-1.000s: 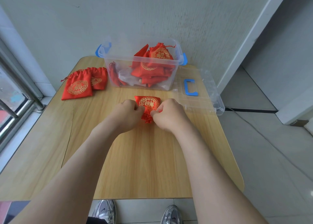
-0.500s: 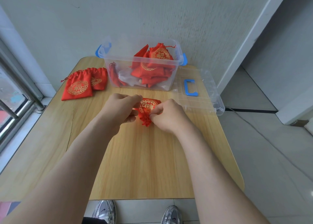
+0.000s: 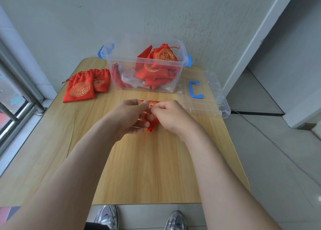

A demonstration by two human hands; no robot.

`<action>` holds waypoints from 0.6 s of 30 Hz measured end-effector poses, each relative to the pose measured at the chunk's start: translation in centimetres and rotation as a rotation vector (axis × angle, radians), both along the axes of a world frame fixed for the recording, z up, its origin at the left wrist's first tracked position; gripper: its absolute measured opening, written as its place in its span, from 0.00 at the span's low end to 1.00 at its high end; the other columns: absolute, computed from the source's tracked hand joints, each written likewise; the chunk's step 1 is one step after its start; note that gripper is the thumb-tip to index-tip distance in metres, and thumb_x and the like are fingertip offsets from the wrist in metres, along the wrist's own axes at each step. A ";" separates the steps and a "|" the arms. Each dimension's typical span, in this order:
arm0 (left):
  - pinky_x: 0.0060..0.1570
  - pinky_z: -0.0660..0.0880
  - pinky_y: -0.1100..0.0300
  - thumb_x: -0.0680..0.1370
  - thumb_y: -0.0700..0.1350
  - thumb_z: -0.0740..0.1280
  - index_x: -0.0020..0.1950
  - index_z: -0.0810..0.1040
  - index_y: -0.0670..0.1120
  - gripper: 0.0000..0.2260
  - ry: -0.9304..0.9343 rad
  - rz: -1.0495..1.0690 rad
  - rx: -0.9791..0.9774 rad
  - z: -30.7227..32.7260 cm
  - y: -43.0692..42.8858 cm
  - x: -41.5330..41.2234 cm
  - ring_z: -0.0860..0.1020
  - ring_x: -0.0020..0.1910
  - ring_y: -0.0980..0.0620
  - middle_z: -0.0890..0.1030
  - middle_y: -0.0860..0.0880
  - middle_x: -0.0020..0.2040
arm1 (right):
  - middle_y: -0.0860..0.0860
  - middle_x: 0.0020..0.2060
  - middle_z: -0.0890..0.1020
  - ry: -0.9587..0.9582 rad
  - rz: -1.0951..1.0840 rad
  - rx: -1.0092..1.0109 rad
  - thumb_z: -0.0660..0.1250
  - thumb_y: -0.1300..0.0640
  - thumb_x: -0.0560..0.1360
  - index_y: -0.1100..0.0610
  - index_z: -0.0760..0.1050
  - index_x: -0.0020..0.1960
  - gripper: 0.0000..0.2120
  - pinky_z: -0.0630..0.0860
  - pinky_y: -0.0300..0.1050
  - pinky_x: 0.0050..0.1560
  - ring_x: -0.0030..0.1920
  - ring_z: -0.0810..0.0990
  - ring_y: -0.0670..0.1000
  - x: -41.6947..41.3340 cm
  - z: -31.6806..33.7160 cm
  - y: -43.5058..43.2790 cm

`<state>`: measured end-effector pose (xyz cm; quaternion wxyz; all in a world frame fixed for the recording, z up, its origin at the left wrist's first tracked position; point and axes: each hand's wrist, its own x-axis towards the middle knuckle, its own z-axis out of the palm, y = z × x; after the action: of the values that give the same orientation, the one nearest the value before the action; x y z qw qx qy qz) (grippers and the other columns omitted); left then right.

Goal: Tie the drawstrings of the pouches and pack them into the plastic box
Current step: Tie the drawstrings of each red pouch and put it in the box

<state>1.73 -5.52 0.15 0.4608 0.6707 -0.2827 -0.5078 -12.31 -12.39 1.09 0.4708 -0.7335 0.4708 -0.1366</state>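
at mid-table, between both hands: one red pouch [image 3: 152,105], gold print. left hand [image 3: 132,118]: thumb and forefinger pinch its upper edge, the other fingers curled beneath. right hand [image 3: 172,115]: fingers clenched on the pouch's right side; drawstring too small to make out. behind: one clear plastic box [image 3: 121,60], open, holding a heap of red pouches [image 3: 156,70], count unreadable. left of box: two loose pouches [image 3: 79,89], overlapping. right of box: one clear lid [image 3: 208,83] with one blue handle [image 3: 195,89]. beneath all: one wooden table [image 3: 147,169].
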 end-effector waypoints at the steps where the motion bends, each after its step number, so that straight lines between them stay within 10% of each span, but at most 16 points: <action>1: 0.31 0.76 0.59 0.86 0.52 0.65 0.52 0.78 0.46 0.10 -0.013 -0.005 -0.002 0.0 0.0 0.0 0.80 0.32 0.51 0.85 0.49 0.37 | 0.47 0.36 0.86 -0.012 0.014 0.013 0.66 0.52 0.82 0.55 0.84 0.42 0.14 0.73 0.41 0.38 0.35 0.81 0.43 -0.1 0.1 0.0; 5: 0.31 0.76 0.59 0.87 0.51 0.64 0.50 0.78 0.46 0.11 -0.034 -0.033 -0.020 0.3 0.1 -0.1 0.81 0.33 0.50 0.84 0.50 0.36 | 0.48 0.39 0.88 -0.052 -0.016 -0.005 0.72 0.50 0.81 0.54 0.85 0.43 0.11 0.73 0.31 0.35 0.34 0.82 0.38 -0.1 -0.2 -0.2; 9: 0.30 0.75 0.59 0.87 0.48 0.65 0.54 0.79 0.43 0.09 -0.051 -0.032 0.003 0.4 0.0 -0.1 0.81 0.33 0.50 0.87 0.46 0.42 | 0.48 0.38 0.88 -0.050 -0.070 0.027 0.73 0.53 0.79 0.54 0.83 0.39 0.10 0.79 0.44 0.47 0.44 0.86 0.47 0.0 -0.2 -0.2; 14: 0.32 0.75 0.59 0.85 0.45 0.68 0.52 0.79 0.43 0.06 -0.056 -0.048 -0.003 0.2 0.1 0.1 0.80 0.35 0.51 0.88 0.43 0.47 | 0.39 0.19 0.76 -0.035 -0.086 0.067 0.69 0.56 0.79 0.53 0.75 0.34 0.14 0.69 0.36 0.30 0.22 0.74 0.38 -0.1 0.3 -0.3; 18: 0.33 0.77 0.62 0.82 0.42 0.73 0.55 0.84 0.42 0.05 -0.105 -0.049 -0.012 0.0 0.2 0.3 0.80 0.34 0.55 0.89 0.44 0.50 | 0.43 0.21 0.74 -0.038 -0.134 0.062 0.66 0.55 0.79 0.55 0.73 0.37 0.12 0.70 0.43 0.37 0.31 0.74 0.49 0.3 0.5 0.0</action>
<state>2.04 -5.28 0.19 0.4369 0.6866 -0.3256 -0.4814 -12.05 -12.41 1.58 0.4921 -0.6825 0.5139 -0.1671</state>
